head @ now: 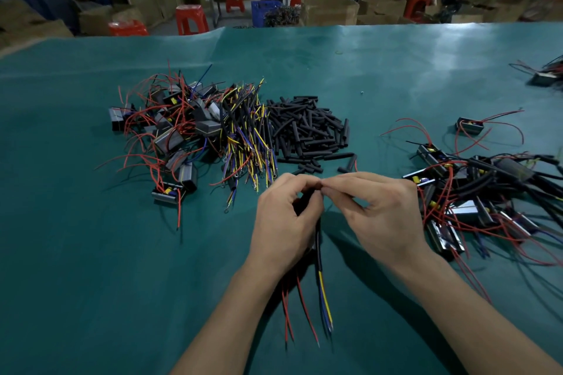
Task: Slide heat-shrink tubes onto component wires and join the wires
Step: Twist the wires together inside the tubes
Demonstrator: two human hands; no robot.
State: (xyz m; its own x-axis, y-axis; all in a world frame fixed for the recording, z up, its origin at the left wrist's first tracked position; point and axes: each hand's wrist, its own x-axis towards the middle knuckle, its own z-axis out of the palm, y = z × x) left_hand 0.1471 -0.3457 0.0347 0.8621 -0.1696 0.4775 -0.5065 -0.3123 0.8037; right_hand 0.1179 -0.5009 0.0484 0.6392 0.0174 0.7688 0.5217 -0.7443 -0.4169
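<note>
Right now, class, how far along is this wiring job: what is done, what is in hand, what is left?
Done: the heap of joined units on the right, black tubes on their wires. In hand: the left hand holds a black cable while the right hand pinches at its top end. Left: the pile of loose units, the cable bundle and the loose tubes.

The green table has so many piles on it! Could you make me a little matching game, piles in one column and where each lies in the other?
Things:
1. Heap of loose black heat-shrink tubes
2. Pile of grey components with red wires
3. Heap of joined components with black tubing
4. Bundle of yellow, blue and black cables

Places:
A. Right of the right hand
B. Far left of the table
C. Between the component pile and the tubes
D. Centre, beyond both hands

Pairs: 1-D, 2-B, 3-A, 4-C
</note>
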